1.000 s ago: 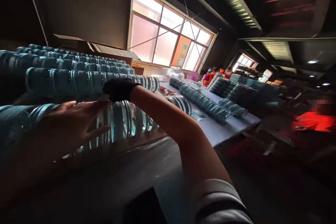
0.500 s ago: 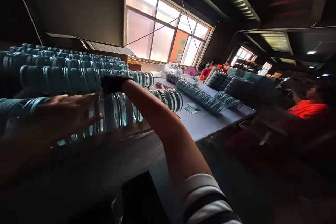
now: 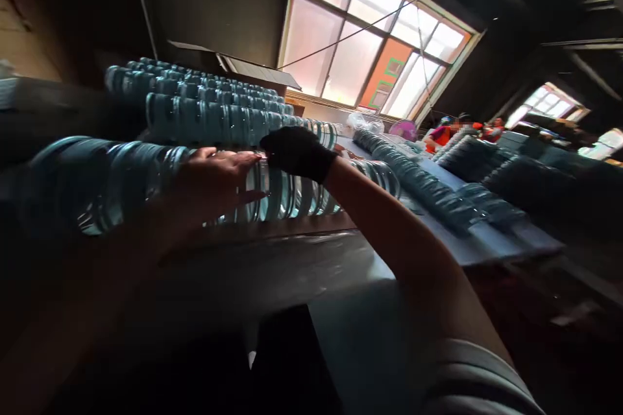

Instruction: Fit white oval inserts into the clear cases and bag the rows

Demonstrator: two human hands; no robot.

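Note:
My left hand (image 3: pixel 211 178), bare and partly blurred, lies along the front row of clear, blue-tinted, ring-like pieces (image 3: pixel 129 172). Its fingers stretch towards the right, with the thumb apart below them on the near side of the row. Just beyond those fingertips, my right hand (image 3: pixel 298 152) in a black glove rests over the top of the same row. Its fingers are too dark to make out. The pieces stand on edge, nested side by side. Behind both hands runs another such row (image 3: pixel 209 118).
More rows (image 3: pixel 195 85) stand farther back. To the right, a pale table (image 3: pixel 511 243) bears a long row of similar pieces (image 3: pixel 418 175) and tall stacks (image 3: pixel 467 152). People in orange (image 3: pixel 440 136) are beyond, near a pink fan (image 3: pixel 403 130). A large window lies behind.
The view has turned left, so the rows, window and table appear farther right. Both hands stay on the front row, close together. The nearest person at the right has left the view.

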